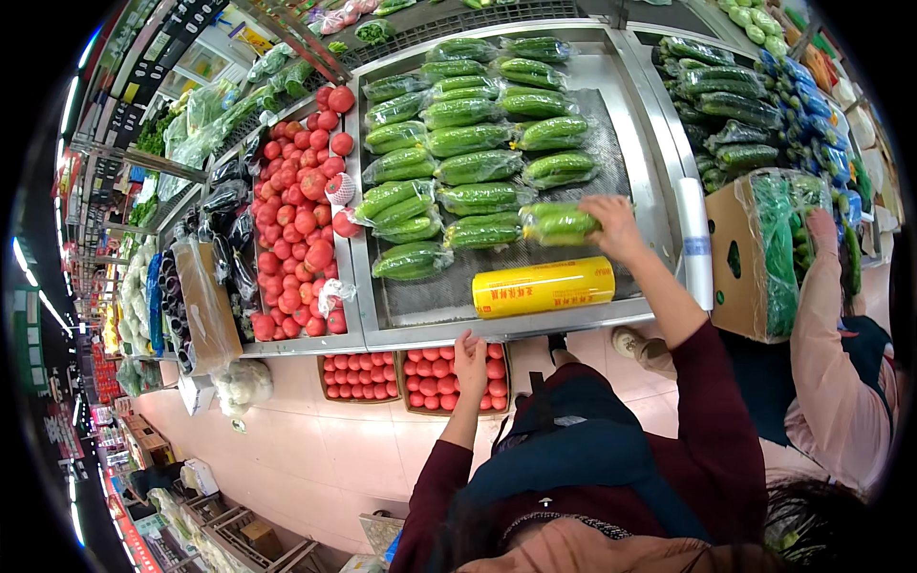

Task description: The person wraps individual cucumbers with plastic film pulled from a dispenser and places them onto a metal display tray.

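Note:
My right hand [615, 228] grips the end of a film-wrapped bundle of cucumbers [557, 223], which is at the front right of the rows in a metal display bin [648, 143]. Several more wrapped cucumber bundles [469, 137] lie in three columns behind and to the left of it. In front of my right hand, a yellow roll of cling film [544, 286] with printed writing rests near the bin's front edge. My left hand [470, 358] is just outside that edge, fingers apart, with nothing visible in it.
Loose tomatoes [294, 208] fill the bin to the left, beside wrapped eggplants [228, 193]. Trays of tomatoes [433, 379] stand on the floor below. On the right are a white roll of plastic bags [693, 243], a cardboard box [738, 251] and a co-worker's arm [817, 315] reaching into it.

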